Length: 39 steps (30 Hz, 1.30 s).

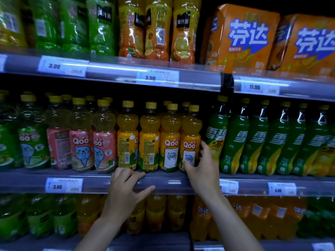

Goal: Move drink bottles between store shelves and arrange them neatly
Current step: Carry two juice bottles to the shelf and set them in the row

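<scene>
Several orange Qoo bottles with yellow caps stand in a row on the middle shelf (163, 185). My right hand (203, 165) grips the lower part of the rightmost orange Qoo bottle (190, 134), thumb on its label and fingers curled round its right side. My left hand (126, 189) rests on the shelf's front edge below the second orange Qoo bottle (149, 140), with its fingers relaxed and holding nothing. Pink Qoo bottles (81, 142) and green Qoo bottles (32, 145) stand further left on the same shelf.
Green Sprite bottles (257, 142) stand close on the right of the held bottle. The top shelf carries green and orange juice bottles (157, 28) and orange Fanta packs (243, 38). Orange and green bottles (157, 212) fill the bottom shelf. Price tags (63, 185) line the shelf edges.
</scene>
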Tool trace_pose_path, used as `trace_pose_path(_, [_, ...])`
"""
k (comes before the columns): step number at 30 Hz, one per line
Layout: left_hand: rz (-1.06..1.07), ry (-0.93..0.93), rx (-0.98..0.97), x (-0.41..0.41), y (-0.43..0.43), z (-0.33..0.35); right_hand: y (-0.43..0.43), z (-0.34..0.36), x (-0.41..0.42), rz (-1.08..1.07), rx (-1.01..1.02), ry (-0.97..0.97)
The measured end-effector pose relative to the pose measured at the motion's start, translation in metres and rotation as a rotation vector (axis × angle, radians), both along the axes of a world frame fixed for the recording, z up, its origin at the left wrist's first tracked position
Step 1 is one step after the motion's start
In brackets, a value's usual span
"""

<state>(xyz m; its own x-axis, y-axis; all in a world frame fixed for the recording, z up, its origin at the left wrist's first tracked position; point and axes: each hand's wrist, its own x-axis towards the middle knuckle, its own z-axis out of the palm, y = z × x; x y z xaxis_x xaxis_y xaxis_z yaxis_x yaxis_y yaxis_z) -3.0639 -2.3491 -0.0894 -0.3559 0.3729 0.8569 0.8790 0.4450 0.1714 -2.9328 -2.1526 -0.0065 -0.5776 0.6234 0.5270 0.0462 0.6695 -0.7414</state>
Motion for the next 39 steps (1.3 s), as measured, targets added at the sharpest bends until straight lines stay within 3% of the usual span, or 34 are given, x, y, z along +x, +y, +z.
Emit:
trace_pose_path(7, [-0.027,0.002,-0.006,0.000,-0.003,0.001,-0.021,-0.010,-0.008,-0.169,0.079,0.066])
trace_pose_path(17, [-0.060,-0.002,-0.014,-0.002,-0.005,0.001,-0.033,-0.003,-0.008,-0.406,0.216,-0.041])
trace_pose_path(28, [-0.056,-0.043,0.010,0.002,-0.006,0.009,-0.027,-0.003,-0.002,-0.303,0.142,0.021])
trace_pose_path(32, [-0.067,-0.121,0.061,0.007,-0.011,0.030,-0.037,0.021,0.005,-0.284,0.306,0.122])
trace_pose_path(35, [-0.025,-0.133,0.099,0.006,-0.008,0.050,-0.050,0.073,0.000,-0.030,0.445,0.162])
trace_pose_path(39, [0.053,-0.094,0.040,0.000,0.000,0.061,-0.058,0.149,-0.032,0.150,0.617,-0.057])
